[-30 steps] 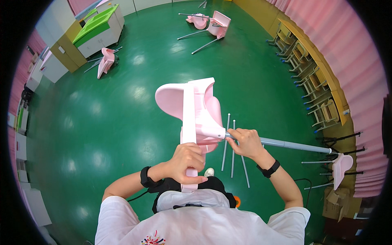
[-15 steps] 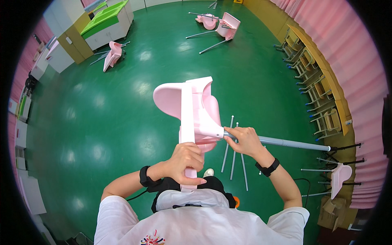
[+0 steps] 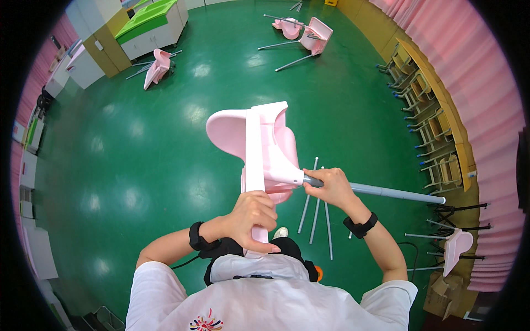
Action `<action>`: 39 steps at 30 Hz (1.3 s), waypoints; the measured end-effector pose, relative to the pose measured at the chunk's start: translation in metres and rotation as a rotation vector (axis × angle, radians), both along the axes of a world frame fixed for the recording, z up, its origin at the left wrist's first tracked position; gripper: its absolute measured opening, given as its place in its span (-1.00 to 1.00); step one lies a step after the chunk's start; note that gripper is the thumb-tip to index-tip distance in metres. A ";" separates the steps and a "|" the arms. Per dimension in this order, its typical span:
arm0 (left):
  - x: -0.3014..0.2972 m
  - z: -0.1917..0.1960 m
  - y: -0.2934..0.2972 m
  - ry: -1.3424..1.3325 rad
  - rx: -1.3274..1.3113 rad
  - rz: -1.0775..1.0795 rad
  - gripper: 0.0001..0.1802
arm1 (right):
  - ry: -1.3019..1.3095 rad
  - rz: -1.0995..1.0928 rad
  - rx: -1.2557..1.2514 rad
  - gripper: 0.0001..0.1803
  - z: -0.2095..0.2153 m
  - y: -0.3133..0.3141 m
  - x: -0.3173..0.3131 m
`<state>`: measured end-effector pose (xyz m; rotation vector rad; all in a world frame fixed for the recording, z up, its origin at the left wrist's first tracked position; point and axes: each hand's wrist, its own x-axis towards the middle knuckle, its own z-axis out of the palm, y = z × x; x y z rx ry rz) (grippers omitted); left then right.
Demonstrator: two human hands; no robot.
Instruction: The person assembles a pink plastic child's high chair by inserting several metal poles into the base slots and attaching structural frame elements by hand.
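A pink plastic high chair seat is held on its side in front of me. My left hand is closed around the near end of its long pale edge. From the socket on the seat's right side a grey tubular leg sticks out to the right. My right hand grips this leg near the socket, with the thumb and fingers wrapped round it. A darker grey stretch of tube shows between the socket and my fingers. Whether the leg is fully seated in the socket, I cannot tell.
Several loose grey tubes lie on the green floor below my right hand. Other pink chairs lie at the far left and far middle; one chair is at right by a cardboard box. Wooden chairs line the right wall.
More of the dark tube beside the socket now shows next to my right hand, which still grips the leg. My left hand keeps its hold. The view has shifted slightly.
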<state>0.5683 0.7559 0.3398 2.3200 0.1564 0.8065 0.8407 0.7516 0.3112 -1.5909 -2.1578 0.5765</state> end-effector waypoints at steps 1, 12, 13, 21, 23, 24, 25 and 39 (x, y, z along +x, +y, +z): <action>0.000 0.000 0.000 -0.002 -0.003 -0.003 -0.48 | 0.019 0.025 0.041 -0.56 -0.004 0.001 0.000; 0.006 0.001 0.004 -0.014 -0.027 -0.008 -0.49 | 0.067 -0.005 -0.028 -0.43 0.005 0.009 -0.015; 0.008 0.001 0.003 -0.006 -0.025 -0.007 -0.49 | 0.075 -0.014 -0.008 -0.45 0.001 0.011 -0.014; 0.001 -0.011 0.003 -0.016 -0.007 0.030 -0.53 | 0.121 -0.014 -0.174 -0.50 0.010 0.020 -0.011; 0.000 -0.013 0.010 -0.022 -0.010 0.029 -0.54 | 0.043 0.036 -0.149 -0.49 0.009 0.014 -0.006; -0.002 -0.014 0.011 -0.016 -0.028 0.023 -0.56 | -0.035 0.092 -0.130 -0.47 0.007 0.010 -0.005; -0.005 -0.013 0.013 -0.010 -0.048 0.015 -0.58 | -0.035 0.082 -0.130 -0.47 0.006 0.008 -0.006; -0.009 -0.018 0.050 0.153 -0.147 -0.144 -0.70 | -0.148 0.071 0.478 -0.52 0.005 -0.016 0.020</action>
